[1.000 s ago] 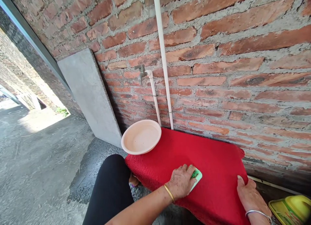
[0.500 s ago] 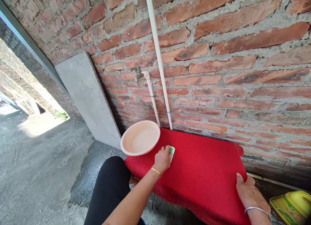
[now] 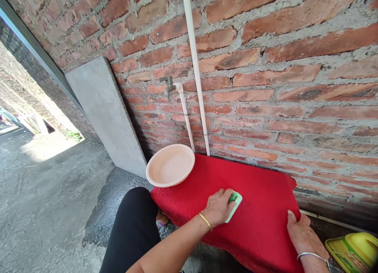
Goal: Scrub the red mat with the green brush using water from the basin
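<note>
**Left hand (image 3: pixel 220 208) clamped, right hand (image 3: pixel 305 233) at the edge**

Your left grip is clamped on a pale green brush (image 3: pixel 236 211), which is out on the red cloth (image 3: pixel 256 190), between the pink basin (image 3: pixel 170 168) and your other hand. You hold it between thumb and fingers, probably so it doesn't twist under pressure; which face meets the cloth is hidden.

Your right thumb lies on top at the cloth's right edge while the fingers go out of sight, so whether that grip closes cannot be told. That hand likely stops the cloth from sliding.

The basin sits on the cloth's left end near your knee (image 3: pixel 131 218), perhaps to be close to the tap (image 3: pixel 168 87) above. A yellow container (image 3: pixel 356 249) stands off the cloth, beside your right wrist.
</note>
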Demonstrator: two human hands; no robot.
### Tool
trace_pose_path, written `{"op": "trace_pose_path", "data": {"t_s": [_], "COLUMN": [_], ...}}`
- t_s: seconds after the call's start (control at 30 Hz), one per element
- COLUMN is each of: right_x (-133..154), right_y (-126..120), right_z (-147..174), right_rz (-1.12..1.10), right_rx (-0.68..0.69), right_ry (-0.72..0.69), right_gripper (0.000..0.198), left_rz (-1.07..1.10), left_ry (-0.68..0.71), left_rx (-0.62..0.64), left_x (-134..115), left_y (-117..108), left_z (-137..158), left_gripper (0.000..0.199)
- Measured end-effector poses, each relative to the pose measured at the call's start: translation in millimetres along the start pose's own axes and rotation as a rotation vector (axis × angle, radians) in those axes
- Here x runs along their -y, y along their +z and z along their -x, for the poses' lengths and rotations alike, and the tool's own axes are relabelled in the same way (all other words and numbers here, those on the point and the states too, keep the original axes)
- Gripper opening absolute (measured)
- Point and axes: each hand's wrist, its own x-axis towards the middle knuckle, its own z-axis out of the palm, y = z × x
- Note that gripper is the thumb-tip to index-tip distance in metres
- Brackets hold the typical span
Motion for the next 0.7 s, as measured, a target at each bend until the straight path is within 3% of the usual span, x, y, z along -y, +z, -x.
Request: {"op": "trace_pose_path", "data": {"t_s": [0.2, 0.3, 0.4, 0.5, 0.7], "right_x": [3, 5, 4, 1, 0], "right_y": [-2, -4, -4, -3, -2], "right_z": [2, 3, 3, 0, 0], "right_rz": [-0.021, -0.026, -0.025, -0.019, -0.019], "right_rx": [0.014, 0.023, 0.028, 0.043, 0.012], "right_ry": [0.020, 0.022, 0.021, 0.009, -0.005], "right_gripper": [0.088, 0.086, 0.087, 0.088, 0.088], "left_rz": [-0.165, -0.217, -0.230, -0.231, -0.197], "left_ry": [-0.342, -0.397, -0.337, -0.214, 0.194], "left_rx": [-0.137, -0.138, -0.120, -0.077, 0.036], "left_x": [64, 74, 58, 27, -33], "left_y": [-37, -41, -34, -18, 28], "left_z": [-5, -5, -10, -14, 3], "left_gripper": [0.038, 0.037, 0.036, 0.037, 0.043]}}
